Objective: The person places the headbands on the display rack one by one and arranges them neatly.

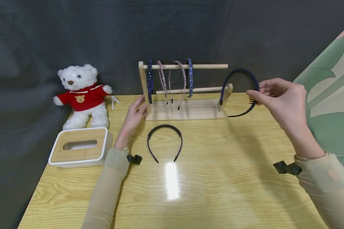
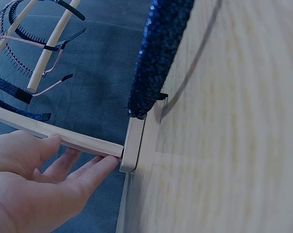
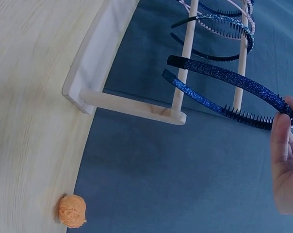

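Note:
A blue toothed headband (image 1: 256, 83) is pinched between the thumb and fingers of my right hand (image 1: 286, 101). It hangs in the air at the right end of the wooden headband stand (image 1: 186, 114), its tips pointing left. In the right wrist view this glittery headband (image 3: 234, 80) lies near the free rod ends. My left hand (image 1: 134, 115) touches the outer side of the stand's left upright (image 2: 83, 141), fingers fairly straight. Several headbands hang from the upper rod (image 1: 209, 66): blue ones (image 1: 190, 78) and pink braided ones (image 1: 162, 76). A dark toothed headband (image 1: 164, 126) lies on the table before the stand.
A white teddy bear in a red top (image 1: 81, 100) sits at the back left. Before it stands a tissue box with a wooden lid (image 1: 77, 156). A small white item (image 1: 114, 101) lies beside the bear. An orange lump (image 3: 72, 211) sits near the table edge.

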`<state>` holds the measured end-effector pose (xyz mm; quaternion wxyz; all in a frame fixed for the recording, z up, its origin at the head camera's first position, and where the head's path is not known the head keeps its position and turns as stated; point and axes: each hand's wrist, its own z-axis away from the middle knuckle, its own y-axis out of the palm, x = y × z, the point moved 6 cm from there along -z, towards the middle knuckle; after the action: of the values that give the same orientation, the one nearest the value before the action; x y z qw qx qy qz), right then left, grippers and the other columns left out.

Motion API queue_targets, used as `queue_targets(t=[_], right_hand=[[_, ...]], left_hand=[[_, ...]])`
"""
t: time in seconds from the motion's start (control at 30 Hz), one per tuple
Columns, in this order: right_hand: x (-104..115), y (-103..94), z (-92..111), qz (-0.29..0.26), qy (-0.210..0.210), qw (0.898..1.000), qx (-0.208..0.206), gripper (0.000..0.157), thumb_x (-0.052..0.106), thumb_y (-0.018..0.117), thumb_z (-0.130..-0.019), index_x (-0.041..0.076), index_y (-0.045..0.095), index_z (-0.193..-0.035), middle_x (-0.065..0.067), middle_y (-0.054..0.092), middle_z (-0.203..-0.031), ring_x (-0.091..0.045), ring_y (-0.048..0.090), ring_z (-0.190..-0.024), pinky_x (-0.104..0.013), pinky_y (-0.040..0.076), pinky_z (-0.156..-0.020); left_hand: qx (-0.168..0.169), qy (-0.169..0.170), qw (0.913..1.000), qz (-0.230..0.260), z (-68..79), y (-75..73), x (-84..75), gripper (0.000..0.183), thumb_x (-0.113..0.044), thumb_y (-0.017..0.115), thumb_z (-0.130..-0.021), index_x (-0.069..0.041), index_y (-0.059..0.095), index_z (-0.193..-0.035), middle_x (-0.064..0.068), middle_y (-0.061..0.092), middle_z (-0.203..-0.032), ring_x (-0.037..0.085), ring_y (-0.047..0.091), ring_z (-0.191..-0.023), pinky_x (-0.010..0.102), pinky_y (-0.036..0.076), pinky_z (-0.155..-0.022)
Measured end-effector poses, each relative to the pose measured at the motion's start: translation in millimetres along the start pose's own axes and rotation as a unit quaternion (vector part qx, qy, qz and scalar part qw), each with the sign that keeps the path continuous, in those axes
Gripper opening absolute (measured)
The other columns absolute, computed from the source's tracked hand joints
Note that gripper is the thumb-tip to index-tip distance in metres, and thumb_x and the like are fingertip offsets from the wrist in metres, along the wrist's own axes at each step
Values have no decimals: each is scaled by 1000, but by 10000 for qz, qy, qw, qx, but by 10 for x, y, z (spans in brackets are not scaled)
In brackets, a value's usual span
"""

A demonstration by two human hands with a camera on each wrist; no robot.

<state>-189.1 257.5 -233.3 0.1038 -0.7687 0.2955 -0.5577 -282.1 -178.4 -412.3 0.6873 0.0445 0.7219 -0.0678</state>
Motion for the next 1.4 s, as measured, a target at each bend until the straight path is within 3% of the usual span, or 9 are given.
queue_targets(t=[0.33,0.63,1.4], right_hand=[[54,-30,-65,-75,-98,9995,-295,22,14,93,-85,5,81,-101,18,72,-77,0,64,-66,-11,47,-55],[65,-16,-153,-42,-101,9990,-439,22,17,94,-84,8,82,-100,20,71,-78,1,64,-68,-10,50,-59],[199,124,-368,-422,-541,9957,-627,25,13,94,-84,0,80,-100,14,71,-78,0,66,-65,-9,57,-64]], left_hand=[[10,22,10000,-71,22,-23,2,54,-7,43,-116,-5,30,-169,20,31,-172,45,42,-149,47,44,-122],[11,7,10000,-97,21,-25,10,54,-7,44,-116,-6,30,-169,19,31,-172,44,42,-150,46,44,-122],[17,85,10000,-12,1,-13,10,54,-7,44,-116,-6,31,-169,19,31,-172,43,43,-149,47,43,-122]])
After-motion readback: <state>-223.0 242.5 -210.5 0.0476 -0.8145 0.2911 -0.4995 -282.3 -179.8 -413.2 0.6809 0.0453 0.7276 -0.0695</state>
